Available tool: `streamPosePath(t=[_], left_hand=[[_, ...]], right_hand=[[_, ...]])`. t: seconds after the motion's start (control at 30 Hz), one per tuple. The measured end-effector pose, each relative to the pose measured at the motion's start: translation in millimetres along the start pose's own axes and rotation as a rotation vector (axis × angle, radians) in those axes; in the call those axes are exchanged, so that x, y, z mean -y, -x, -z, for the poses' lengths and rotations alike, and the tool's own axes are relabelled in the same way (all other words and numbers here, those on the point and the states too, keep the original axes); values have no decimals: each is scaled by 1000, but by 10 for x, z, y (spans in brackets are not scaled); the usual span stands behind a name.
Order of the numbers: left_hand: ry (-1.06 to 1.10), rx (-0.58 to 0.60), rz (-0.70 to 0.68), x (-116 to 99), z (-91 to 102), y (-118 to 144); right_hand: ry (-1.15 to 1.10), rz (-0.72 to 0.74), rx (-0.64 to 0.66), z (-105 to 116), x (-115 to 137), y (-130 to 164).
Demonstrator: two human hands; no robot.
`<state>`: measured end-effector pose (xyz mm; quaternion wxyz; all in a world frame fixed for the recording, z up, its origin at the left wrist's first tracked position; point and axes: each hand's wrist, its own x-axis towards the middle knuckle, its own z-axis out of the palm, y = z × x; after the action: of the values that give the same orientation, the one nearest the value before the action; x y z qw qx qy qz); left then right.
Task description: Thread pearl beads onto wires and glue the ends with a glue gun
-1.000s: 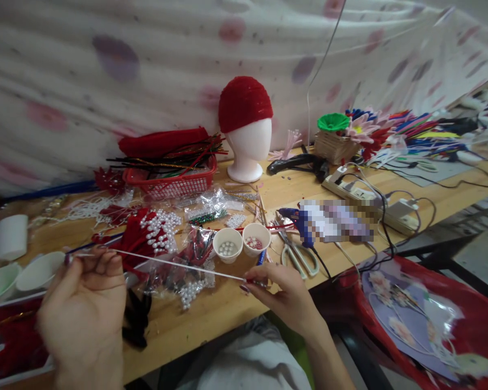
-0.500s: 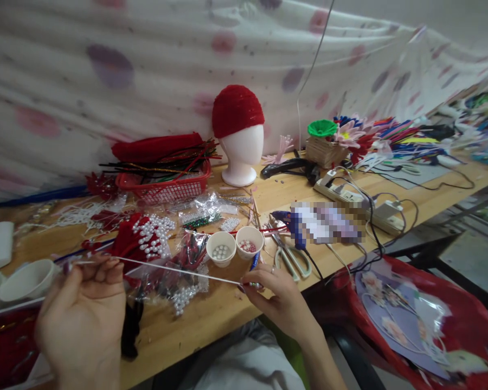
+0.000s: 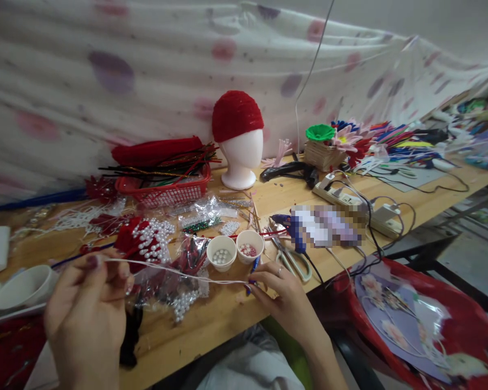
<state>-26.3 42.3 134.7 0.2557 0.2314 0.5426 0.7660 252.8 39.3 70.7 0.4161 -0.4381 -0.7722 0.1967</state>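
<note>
A thin white cord (image 3: 174,272) runs between my two hands over the front of the table, in two strands lying close together. My left hand (image 3: 87,303) pinches its left end between thumb and fingers. At the other end, the fingertips of my right hand (image 3: 278,290) are closed on the cord. Below the cord lie white pearl beads (image 3: 183,306) and clear plastic packets. Just beyond my right hand stand two paper cups, one with white beads (image 3: 220,259) and one with red and white beads (image 3: 248,252).
A white foam head (image 3: 242,157) wearing a red cap stands at the back. Left of it is a red basket (image 3: 166,192) of stems. Scissors (image 3: 295,260), a blue glue gun (image 3: 295,230) and a power strip (image 3: 353,203) lie to the right. A red bag (image 3: 467,325) hangs below.
The cord was a single taut line and now shows two slightly slack strands. My left hand has turned and moved a little right; my right hand has shifted slightly right.
</note>
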Motion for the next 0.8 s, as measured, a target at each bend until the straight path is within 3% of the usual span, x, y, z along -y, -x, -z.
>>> streamPosePath(t=[0.07,0.2,0.23,0.3,0.4,0.53,0.67,0.73,0.8], left_hand=[[-158,194,-136,21,46,77],[-556,800,-632,52,115,284],[-606,892,-697,60,126,333],[-660,970,-705,77,147,407],[-700,983,-643,94,174,459],[-674,943,-580,99,203,460],[-681,933,-482,36,340,243],[-834,819,-439,-79,488,-43],[-1210,520,-320,-241,662,-434]], right_hand=[[-6,4,-40,-20,124,-7],[-268,-14,10,-193,436,-41],[-336,-20,40,-261,491,-54],[-414,-43,57,-402,546,-87],[-481,-88,69,-561,528,-155],[-543,-133,178,-645,484,-266],[-531,-93,287,-661,465,-313],[-508,-75,360,-659,437,-306],[-482,-62,437,-657,398,-296]])
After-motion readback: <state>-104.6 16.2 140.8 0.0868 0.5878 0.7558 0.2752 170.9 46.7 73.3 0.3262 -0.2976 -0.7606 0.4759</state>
